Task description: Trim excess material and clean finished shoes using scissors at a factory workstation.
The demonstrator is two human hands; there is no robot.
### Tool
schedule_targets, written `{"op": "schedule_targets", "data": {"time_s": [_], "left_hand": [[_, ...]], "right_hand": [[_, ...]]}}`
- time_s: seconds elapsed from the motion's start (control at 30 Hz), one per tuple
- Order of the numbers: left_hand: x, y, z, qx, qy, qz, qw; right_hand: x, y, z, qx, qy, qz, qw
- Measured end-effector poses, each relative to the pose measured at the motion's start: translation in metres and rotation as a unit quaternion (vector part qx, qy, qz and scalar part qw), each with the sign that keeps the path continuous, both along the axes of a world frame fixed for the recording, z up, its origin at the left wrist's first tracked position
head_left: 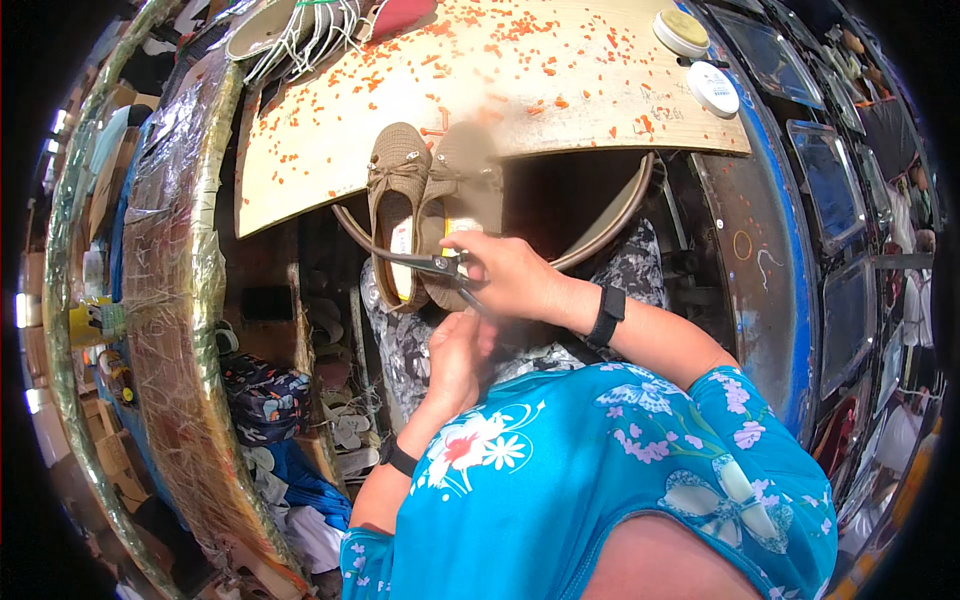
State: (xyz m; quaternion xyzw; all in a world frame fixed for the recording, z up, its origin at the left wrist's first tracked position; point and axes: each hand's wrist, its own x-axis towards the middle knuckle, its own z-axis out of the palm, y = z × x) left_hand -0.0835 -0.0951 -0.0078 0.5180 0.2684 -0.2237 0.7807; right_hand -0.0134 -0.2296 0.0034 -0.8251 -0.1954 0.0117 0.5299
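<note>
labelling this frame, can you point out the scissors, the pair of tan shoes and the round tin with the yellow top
scissors (440, 265), head view, on the dark blades left of the right hand
pair of tan shoes (400, 165), head view, on the woven toe of the left shoe
round tin with the yellow top (683, 30), head view, on its yellow top

Both forearms come up from the bottom of the frame, each with a dark band on the wrist. The right hand (510, 275) sits higher, arm angled in from the right, fingers curled shut in a grip with the knuckles facing up. The left hand (455, 360) is tucked just below it, arm bent steeply upward, fingers folded loosely and a bit blurred. The two hands are nearly touching.
</note>
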Motion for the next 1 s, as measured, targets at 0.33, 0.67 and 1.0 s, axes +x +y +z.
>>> {"op": "schedule_targets", "data": {"time_s": [0.33,0.67,1.0], "left_hand": [[0.002,0.009,-0.003,0.308,-0.336,-0.124,0.881],[0.006,0.026,-0.006,0.34,-0.617,-0.379,0.6],[0.025,-0.013,-0.01,0.004,-0.113,-0.097,0.989]], "right_hand": [[0.017,-0.012,0.013,0.025,0.123,-0.002,0.992],[0.027,-0.022,0.031,0.067,0.124,-0.054,0.988],[0.01,-0.011,0.033,0.065,-0.017,-0.042,0.997]]}}
